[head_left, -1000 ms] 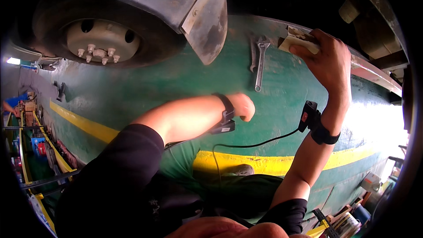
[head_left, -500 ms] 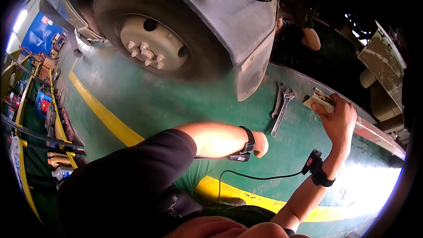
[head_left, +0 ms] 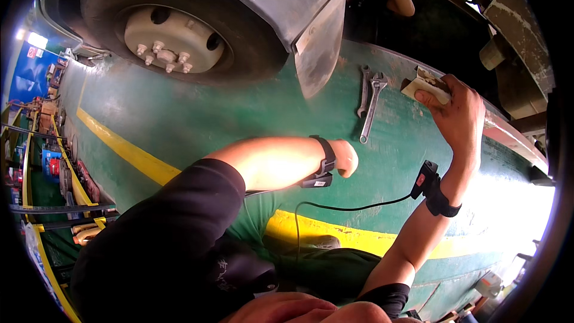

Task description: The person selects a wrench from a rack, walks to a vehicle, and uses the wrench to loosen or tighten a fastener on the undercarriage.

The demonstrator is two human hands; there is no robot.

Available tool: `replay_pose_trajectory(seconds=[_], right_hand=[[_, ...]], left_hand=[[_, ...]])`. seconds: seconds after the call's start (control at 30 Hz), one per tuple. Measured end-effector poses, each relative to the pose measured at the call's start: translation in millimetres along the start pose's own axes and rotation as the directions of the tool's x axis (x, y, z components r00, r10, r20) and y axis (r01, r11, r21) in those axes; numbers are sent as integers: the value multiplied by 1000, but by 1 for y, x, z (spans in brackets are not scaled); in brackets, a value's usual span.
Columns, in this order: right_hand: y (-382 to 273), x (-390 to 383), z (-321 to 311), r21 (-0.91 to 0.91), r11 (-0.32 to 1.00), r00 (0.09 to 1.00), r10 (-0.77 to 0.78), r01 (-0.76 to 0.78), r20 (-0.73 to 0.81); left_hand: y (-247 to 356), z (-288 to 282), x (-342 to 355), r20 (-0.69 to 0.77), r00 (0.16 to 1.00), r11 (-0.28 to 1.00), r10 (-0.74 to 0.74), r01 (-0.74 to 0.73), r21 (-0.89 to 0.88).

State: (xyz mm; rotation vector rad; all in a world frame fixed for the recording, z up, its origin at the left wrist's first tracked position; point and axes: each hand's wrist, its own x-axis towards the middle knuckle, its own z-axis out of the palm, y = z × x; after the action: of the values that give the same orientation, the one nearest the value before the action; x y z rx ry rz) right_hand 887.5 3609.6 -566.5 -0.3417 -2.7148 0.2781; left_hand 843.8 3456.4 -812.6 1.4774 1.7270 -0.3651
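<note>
My right hand (head_left: 459, 110) is closed around a worn, beige, folded piece (head_left: 433, 82) that looks like stiff card or thin sheet. The thumb lies along its near side, and the hand is at the edge of a dark pit. My left forearm crosses the middle of the view. My left hand (head_left: 347, 158) hangs bent at the wrist over the green floor; its fingers are turned out of sight. Between the hands and the wheel, an adjustable wrench (head_left: 372, 107) lies on the floor beside a shorter open-ended wrench (head_left: 363, 91).
A vehicle wheel (head_left: 173, 39) and mudguard (head_left: 320, 48) stand at the far left. Another person's arm (head_left: 399, 1) shows in the dark pit. A chipped metal part (head_left: 520, 18) hangs at the right. Yellow-edged shelving (head_left: 66, 161) is at the left. A black cable (head_left: 353, 209) loops near my wrists.
My view has tilted and shifted, so wheel, wrenches and pit edge appear higher and further left. My right hand keeps its hold on the beige piece, and my left hand hangs as before.
</note>
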Motion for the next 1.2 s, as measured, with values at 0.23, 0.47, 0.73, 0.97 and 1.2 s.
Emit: replay_pose_trajectory(seconds=[0.23,0.47,0.73,0.97,1.2], right_hand=[[-2,0,0,68,998,1000,-12,14,-22],[-71,10,19,173,916,896,-291,362,-336],[-144,24,75,269,905,940,-286,328,-186],[-140,31,92,267,911,946,-276,313,-168],[-131,30,91,285,902,942,-284,326,-180]], left_hand=[[0,-1,-1,16,1000,1000,-2,1,19],[4,-4,-3,89,996,1000,-15,13,18],[-24,51,-9,-387,917,414,-99,-315,-854],[-31,35,-29,-329,944,518,-23,-270,-811],[-21,32,-24,-321,946,345,-37,-289,-893]])
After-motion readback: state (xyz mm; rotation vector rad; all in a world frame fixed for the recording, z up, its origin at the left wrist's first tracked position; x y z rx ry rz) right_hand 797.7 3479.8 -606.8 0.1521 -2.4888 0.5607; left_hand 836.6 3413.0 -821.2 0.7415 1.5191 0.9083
